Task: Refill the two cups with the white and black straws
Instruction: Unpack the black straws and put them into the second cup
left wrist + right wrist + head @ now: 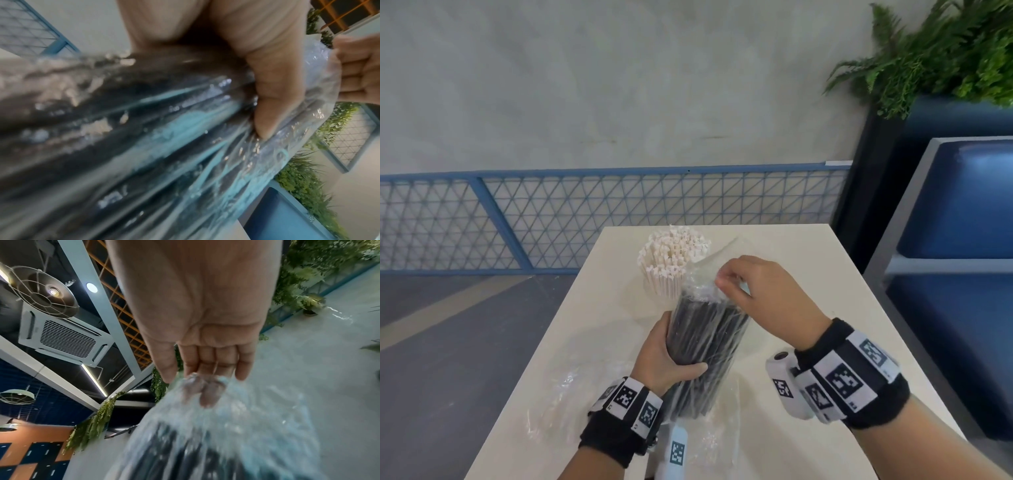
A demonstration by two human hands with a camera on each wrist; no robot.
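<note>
A bundle of black straws (705,346) in a clear plastic wrapper stands tilted over the middle of the cream table (808,274). My left hand (664,356) grips the bundle's lower part, thumb across its front (265,113). My right hand (750,291) pinches the crumpled top of the wrapper (702,287) above the straw ends; the same pinch on the wrapper (205,386) fills the right wrist view. Behind the bundle a cup packed with white straws (671,260) stands upright. The cup's wall is hardly visible. A second cup is not in view.
An empty clear plastic wrapper (561,401) lies on the table's left front part. A blue mesh railing (551,212) runs beyond the table's far edge. A blue padded bench (955,240) and a planter with ferns (945,58) stand to the right.
</note>
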